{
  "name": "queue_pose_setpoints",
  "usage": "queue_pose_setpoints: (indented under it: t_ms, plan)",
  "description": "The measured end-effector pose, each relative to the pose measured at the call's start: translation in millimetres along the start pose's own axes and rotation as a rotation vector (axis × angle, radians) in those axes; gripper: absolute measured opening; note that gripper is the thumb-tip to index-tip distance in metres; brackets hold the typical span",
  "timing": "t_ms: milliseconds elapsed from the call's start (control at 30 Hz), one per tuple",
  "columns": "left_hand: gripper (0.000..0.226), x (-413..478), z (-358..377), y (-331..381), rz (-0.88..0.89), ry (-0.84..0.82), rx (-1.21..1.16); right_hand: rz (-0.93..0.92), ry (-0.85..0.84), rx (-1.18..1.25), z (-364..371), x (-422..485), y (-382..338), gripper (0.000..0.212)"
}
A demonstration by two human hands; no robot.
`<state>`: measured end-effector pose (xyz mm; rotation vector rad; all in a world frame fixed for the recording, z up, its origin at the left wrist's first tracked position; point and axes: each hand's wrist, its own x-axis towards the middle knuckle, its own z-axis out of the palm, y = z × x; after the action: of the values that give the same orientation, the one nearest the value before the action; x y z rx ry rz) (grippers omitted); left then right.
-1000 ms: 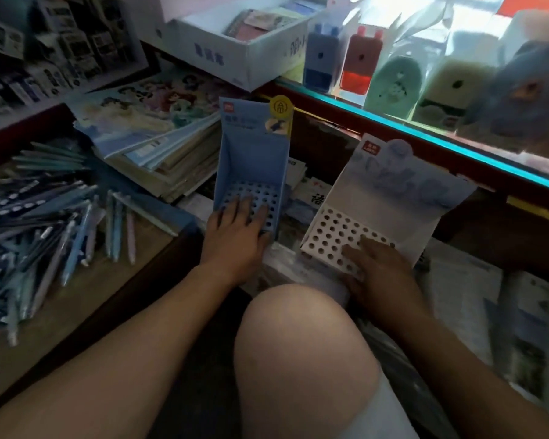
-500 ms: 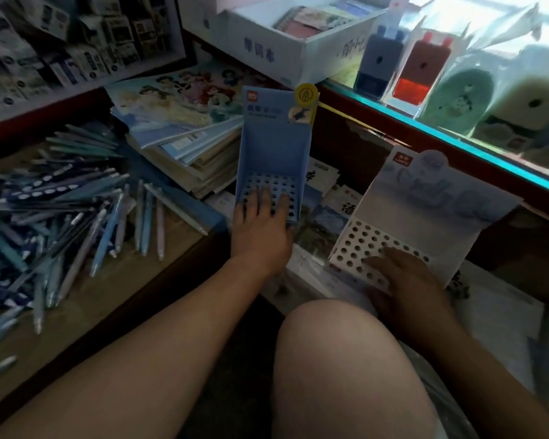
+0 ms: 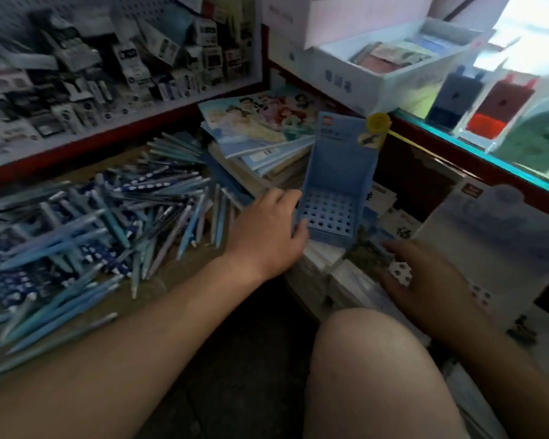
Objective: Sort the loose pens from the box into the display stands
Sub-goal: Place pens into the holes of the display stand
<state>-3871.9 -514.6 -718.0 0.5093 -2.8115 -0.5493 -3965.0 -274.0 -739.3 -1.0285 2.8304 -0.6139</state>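
Observation:
A blue display stand (image 3: pixel 338 172) with a perforated base stands tilted on stacked stationery at centre. My left hand (image 3: pixel 265 231) grips its left side, thumb on the front edge and fingers curled round the wall. To the right lies a white display stand (image 3: pixel 501 236) with a perforated base. My right hand (image 3: pixel 425 275) rests on that base with fingers spread. Several loose blue and patterned pens (image 3: pixel 92 223) lie piled on a brown cardboard surface at the left. No pen stands in either stand.
A stack of notebooks (image 3: pixel 260 137) sits behind the pens. A shelf of packaged goods (image 3: pixel 92 77) fills the back left, and a white box (image 3: pixel 377 71) stands on a glass counter (image 3: pixel 476 153). My knee (image 3: pixel 377 359) rises at the bottom centre.
My left hand slid from the blue stand's perforated base to its left side and took hold of it. The view swung left, showing more pens. My right hand stays on the white stand.

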Motion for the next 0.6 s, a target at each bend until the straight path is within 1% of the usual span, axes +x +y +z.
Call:
queue_pose_setpoints:
  t_ms: [100, 167, 233, 300, 400, 467, 600]
  plan:
    - [0.047, -23, -46, -31, -0.106, 0.037, 0.049, -0.166, -0.083, 0.015, -4, 32, -42, 0.05]
    - [0.044, -41, -76, -56, -0.2, 0.021, 0.058, -0.26, -0.174, 0.034, -5, 57, -74, 0.051]
    - [0.045, -63, -102, -83, -0.304, 0.008, 0.051, -0.328, -0.277, 0.041, -5, 80, -107, 0.055]
    - [0.049, -87, -121, -110, -0.411, 0.037, 0.031, -0.407, -0.343, 0.023, 0, 97, -141, 0.06]
    - [0.057, -121, -134, -144, -0.548, 0.096, -0.059, -0.473, -0.388, 0.029, 13, 112, -190, 0.064]
    - [0.06, -136, -136, -159, -0.593, 0.133, -0.142, -0.519, -0.377, 0.054, 27, 117, -218, 0.062]
    - [0.061, -153, -136, -173, -0.657, 0.175, -0.285, -0.508, -0.415, 0.238, 57, 113, -261, 0.063]
